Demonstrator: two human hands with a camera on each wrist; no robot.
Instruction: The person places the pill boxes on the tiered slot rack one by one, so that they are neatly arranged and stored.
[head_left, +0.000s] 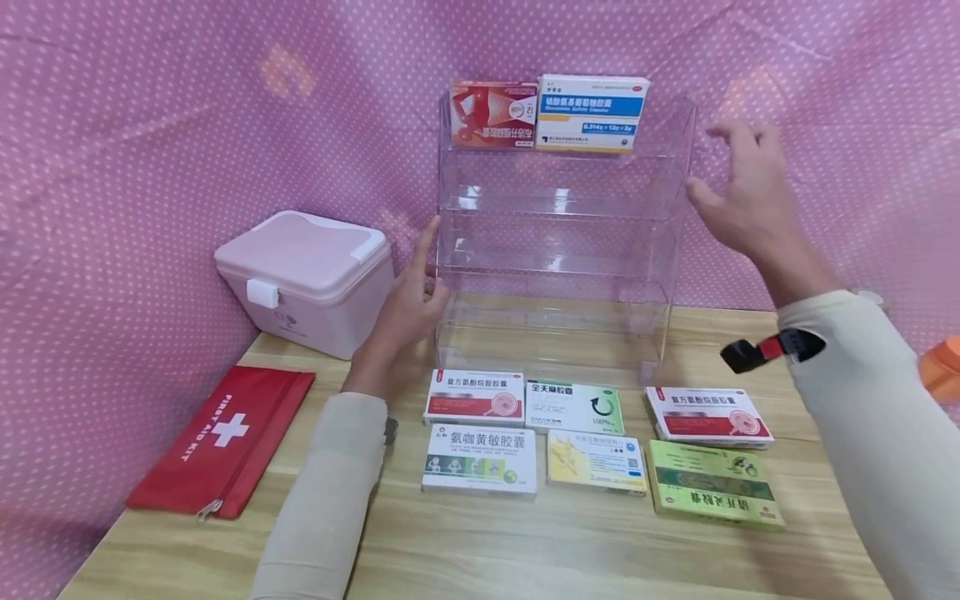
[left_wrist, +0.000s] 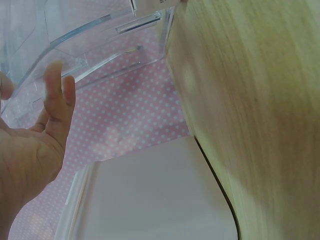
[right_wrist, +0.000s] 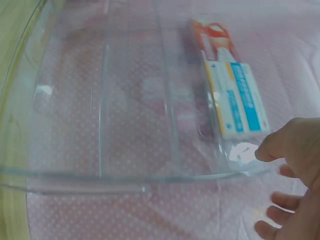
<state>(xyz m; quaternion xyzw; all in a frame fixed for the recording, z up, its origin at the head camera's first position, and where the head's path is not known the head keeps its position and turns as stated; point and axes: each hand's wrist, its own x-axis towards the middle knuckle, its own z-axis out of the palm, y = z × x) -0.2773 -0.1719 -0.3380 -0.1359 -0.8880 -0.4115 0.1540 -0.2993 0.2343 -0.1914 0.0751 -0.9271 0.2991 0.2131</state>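
Note:
A clear acrylic tiered rack (head_left: 558,242) stands at the back of the table. On its top tier sit a red medicine box (head_left: 492,114) and, to the right, a white-and-blue medicine box (head_left: 592,114). My left hand (head_left: 411,300) is at the rack's left side, index finger extended up along the edge, nothing held. Beside the upper right edge of the rack is my right hand (head_left: 750,187), its fingers spread and loosely bent around nothing. In the right wrist view, the thumb (right_wrist: 275,146) is close to the rack's top corner, near the white-and-blue box (right_wrist: 237,100).
Several medicine boxes lie before the rack, including a green-and-white box (head_left: 573,407), a yellow-and-white box (head_left: 597,461) and a green-gold box (head_left: 712,483). At left are a white lidded case (head_left: 307,267) and a red first aid pouch (head_left: 225,442). Polka-dot cloth hangs behind.

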